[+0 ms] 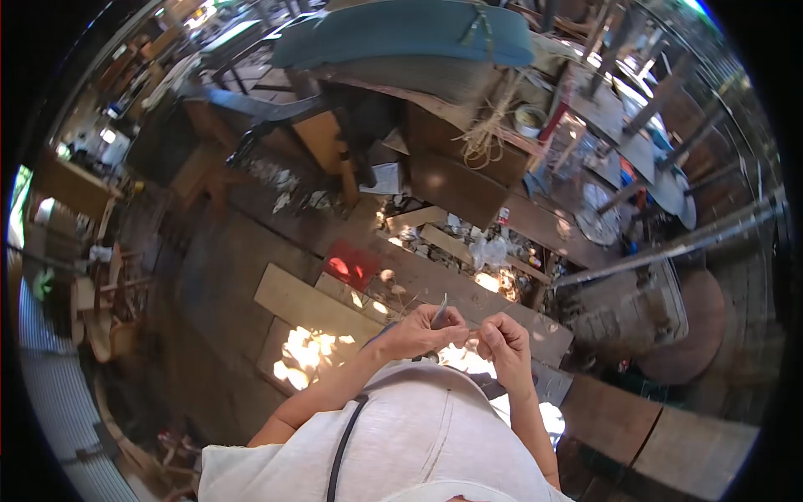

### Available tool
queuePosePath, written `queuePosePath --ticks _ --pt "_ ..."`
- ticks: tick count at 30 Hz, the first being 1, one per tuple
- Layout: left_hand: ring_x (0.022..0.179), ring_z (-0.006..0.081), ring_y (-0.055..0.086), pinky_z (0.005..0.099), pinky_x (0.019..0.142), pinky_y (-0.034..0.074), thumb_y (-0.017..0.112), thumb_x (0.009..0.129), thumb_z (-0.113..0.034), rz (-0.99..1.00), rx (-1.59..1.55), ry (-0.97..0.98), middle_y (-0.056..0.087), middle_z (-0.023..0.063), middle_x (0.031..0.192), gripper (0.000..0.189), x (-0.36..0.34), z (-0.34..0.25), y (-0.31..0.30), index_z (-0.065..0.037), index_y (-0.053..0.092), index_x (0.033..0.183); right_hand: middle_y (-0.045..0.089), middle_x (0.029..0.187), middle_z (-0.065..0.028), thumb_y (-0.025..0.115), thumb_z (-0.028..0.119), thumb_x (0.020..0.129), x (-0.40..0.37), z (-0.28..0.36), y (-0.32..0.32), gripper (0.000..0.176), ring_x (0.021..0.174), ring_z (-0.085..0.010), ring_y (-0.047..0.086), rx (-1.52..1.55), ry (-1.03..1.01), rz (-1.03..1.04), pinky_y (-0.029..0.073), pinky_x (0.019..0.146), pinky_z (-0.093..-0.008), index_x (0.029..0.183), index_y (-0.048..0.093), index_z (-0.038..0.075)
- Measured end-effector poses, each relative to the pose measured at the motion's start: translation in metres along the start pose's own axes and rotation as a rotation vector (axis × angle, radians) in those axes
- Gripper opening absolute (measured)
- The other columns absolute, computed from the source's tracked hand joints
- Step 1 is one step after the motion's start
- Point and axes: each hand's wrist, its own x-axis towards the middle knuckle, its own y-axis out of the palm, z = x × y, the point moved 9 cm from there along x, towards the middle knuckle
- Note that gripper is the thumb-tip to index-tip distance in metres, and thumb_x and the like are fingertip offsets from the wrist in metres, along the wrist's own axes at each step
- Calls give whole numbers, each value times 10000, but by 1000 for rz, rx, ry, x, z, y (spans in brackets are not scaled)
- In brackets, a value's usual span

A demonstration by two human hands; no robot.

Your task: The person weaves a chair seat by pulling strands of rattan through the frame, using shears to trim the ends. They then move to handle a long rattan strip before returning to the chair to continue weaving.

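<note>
In front of my shirt, my left hand (431, 330) is closed around a slim grey pointed tool (441, 312) that looks like a blade, its tip sticking up past the fingers. Close beside it, my right hand (506, 341) is closed in a pinch. Between the fingertips of both hands shows a small, thin brownish strand (473, 331); its ends are hidden by the fingers. The rest of the tool is covered by my left hand.
Beneath the hands lie wooden boards (314, 303) with sunlit patches and a red piece (350, 264). Ahead stands a bench with a blue-green cushion (401, 38). Light strands (493, 138) hang near a tin (529, 120). A metal bar (669, 244) slants at right.
</note>
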Motion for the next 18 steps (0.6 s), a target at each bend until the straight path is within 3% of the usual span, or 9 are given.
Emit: queuePosePath --ticks 4,7,8,10,11,13,14,16,18 --pt "594 -15 435 198 513 346 646 971 -206 -170 164 62 550 -84 698 125 5 -21 -21 -82 658 976 548 752 48 605 175 996 36 -2 -1 183 646 -17 417 -72 53 63 338 570 -199 901 633 21" --pt "615 -21 440 196 516 348 638 979 -209 -194 157 153 595 -75 749 135 13 -17 -47 -82 656 1019 580 772 26 654 141 961 61 0 10 146 645 -51 434 -124 38 74 365 592 -213 924 652 0" --pt "665 7 482 201 571 397 635 982 -203 -182 150 197 613 -56 781 148 15 -18 -55 -64 647 1032 580 772 26 654 141 961 69 -5 12 146 645 -51 434 -136 51 98 365 592 -213 924 652 0" --pt "696 25 504 212 608 421 634 983 -199 -225 247 237 613 -49 784 157 11 -41 -70 -50 639 1032 604 777 -8 682 94 925 88 5 17 94 649 -89 477 -445 -190 83 398 610 -238 912 677 1" --pt "727 42 525 223 646 445 632 984 -194 -248 355 260 612 -41 788 166 6 -54 -78 -35 631 1031 604 777 -8 682 94 925 95 3 27 94 649 -89 477 -452 -172 107 398 610 -238 912 677 1" --pt "775 54 538 243 709 467 672 947 -171 -259 272 217 613 -23 789 166 -5 -67 -110 -23 630 1009 603 760 -36 693 73 898 113 12 48 67 659 -106 511 -651 -220 82 414 606 -257 906 694 7" --pt "775 59 553 254 711 474 692 918 -177 -278 441 172 626 -9 799 172 -12 -76 -132 -31 639 992 603 760 -36 693 73 898 124 9 59 67 659 -106 511 -657 -219 99 414 606 -257 906 694 7" --pt "775 85 564 259 678 451 749 844 -116 -363 618 94 654 38 870 145 -24 -81 -180 -34 675 937 612 761 -78 693 63 883 148 -23 79 69 660 -158 568 -762 4 213 438 597 -287 928 692 11" --pt "773 115 574 272 683 458 749 840 -124 -473 727 60 655 49 878 157 -48 -99 -233 -31 675 943 619 777 -98 689 61 880 180 -29 116 73 661 -191 583 -829 -78 275 450 597 -305 931 688 9"
